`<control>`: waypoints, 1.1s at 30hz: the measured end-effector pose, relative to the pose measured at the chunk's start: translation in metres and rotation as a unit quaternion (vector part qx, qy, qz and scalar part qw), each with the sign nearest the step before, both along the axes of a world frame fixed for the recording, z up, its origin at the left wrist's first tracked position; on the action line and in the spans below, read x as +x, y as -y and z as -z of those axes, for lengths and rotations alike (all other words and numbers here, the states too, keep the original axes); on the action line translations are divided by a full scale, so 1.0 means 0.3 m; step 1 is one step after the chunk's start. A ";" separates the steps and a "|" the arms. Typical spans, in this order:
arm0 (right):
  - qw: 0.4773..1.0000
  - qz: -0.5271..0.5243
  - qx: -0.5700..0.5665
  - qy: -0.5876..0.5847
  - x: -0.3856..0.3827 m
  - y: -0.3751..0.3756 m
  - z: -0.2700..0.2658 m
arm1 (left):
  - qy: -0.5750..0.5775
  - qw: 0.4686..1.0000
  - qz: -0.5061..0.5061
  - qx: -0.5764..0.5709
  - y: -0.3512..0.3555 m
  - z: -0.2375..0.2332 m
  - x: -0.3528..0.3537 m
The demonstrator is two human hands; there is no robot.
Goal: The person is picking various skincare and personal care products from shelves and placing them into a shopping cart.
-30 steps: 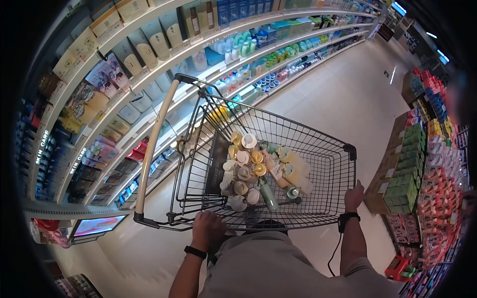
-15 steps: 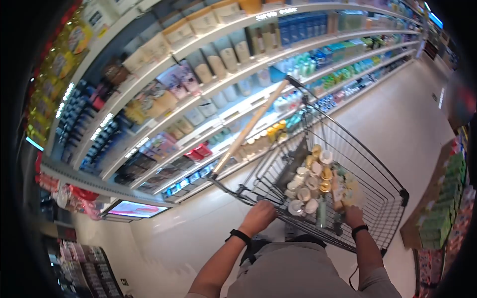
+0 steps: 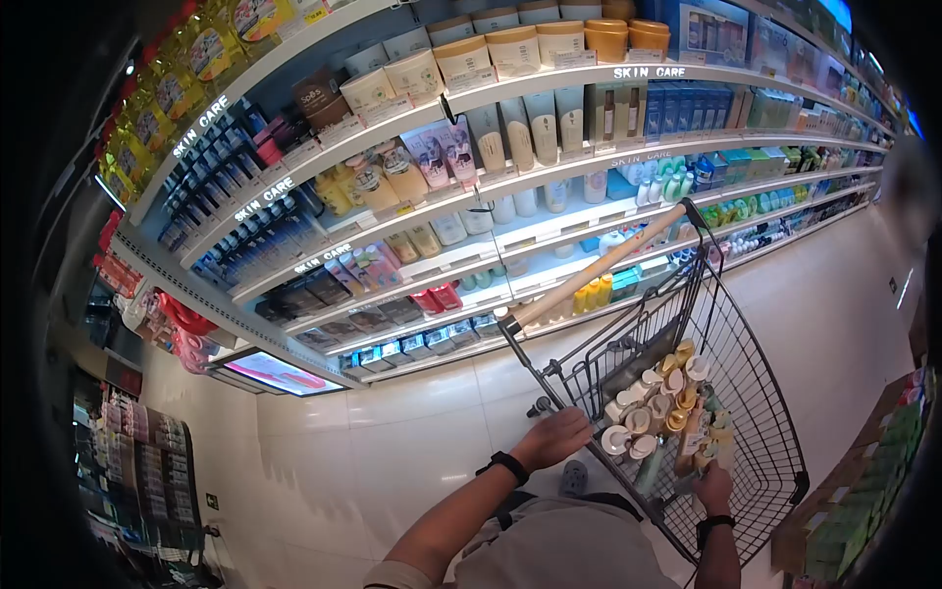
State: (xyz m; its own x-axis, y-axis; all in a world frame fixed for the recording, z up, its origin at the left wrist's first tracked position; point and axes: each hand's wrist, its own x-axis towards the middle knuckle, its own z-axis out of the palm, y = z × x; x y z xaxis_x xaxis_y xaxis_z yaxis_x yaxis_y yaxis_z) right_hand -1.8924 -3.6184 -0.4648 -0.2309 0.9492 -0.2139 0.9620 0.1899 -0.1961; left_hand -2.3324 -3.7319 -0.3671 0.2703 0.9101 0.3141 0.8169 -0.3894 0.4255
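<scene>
My left hand (image 3: 555,438) is closed on the near top rim of a wire shopping cart (image 3: 760,368), just beside its dark frame. My right hand (image 3: 713,488) reaches over the cart basket with curled fingers, next to a small boxed item (image 3: 693,439); what it grips, if anything, is too small to make out. Several white and gold-capped bottles (image 3: 653,398) stand bunched in the basket. A greenish bottle (image 3: 650,467) lies beside them. The cart's wooden handle (image 3: 599,267) slants toward the shelves, with neither hand on it.
Long lit shelves (image 3: 549,157) of skin care products run across the front. A bright screen (image 3: 283,374) sits low at the shelf end. Stacked green goods (image 3: 863,471) are at the right, and another display rack (image 3: 147,461) stands at the lower left.
The view has shifted, and the shelves look sharper. The cart appears farther right and turned somewhat. Both hands have moved with it, still at the rim and the basket.
</scene>
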 end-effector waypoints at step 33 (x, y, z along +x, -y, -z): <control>0.714 -0.595 -0.074 -0.363 -1.318 0.086 -0.998 | 0.595 0.745 -0.129 -0.271 0.501 -0.242 -0.190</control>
State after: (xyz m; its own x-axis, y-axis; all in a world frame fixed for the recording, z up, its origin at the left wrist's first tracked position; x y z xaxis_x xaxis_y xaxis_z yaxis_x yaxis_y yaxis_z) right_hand -2.2877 -3.6443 -0.1654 -0.9552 -0.0306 0.2945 -0.2274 0.7130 -0.6632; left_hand -2.3894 -3.8821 -0.2945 -0.1133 0.9637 -0.2416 -0.2477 0.2081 0.9462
